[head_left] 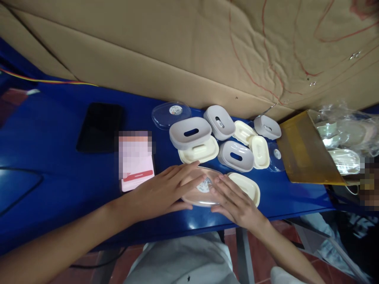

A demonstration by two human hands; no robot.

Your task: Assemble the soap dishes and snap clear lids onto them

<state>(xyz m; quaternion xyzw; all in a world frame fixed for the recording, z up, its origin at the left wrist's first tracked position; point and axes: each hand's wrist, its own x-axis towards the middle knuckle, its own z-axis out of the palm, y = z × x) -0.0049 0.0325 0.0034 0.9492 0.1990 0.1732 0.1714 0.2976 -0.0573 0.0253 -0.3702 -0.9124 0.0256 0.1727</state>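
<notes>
An oval soap dish [189, 180] with a clear lid and a round sticker lies near the table's front edge; a pinkish tone shows through the lid. My left hand [168, 189] rests on its left side, fingers stretched and spread over the lid, thumb by the near rim. From the right, my right hand [233, 199] lays its extended fingers on the lid near the sticker. Neither hand is wrapped round the dish. Just right of it, partly behind my right hand, sits a cream soap tray [251, 187]. Behind the dish is another cream tray [204, 150], partly under a grey slotted holder [180, 134].
More grey holders [237, 157] and cream trays [262, 152] stand behind, with a clear lid [162, 114] at the back. A phone [139, 181] and a black device [99, 126] lie left. Right is a cardboard box [302, 150] of wrapped items; a person's dark clothing [355, 236] shows beyond.
</notes>
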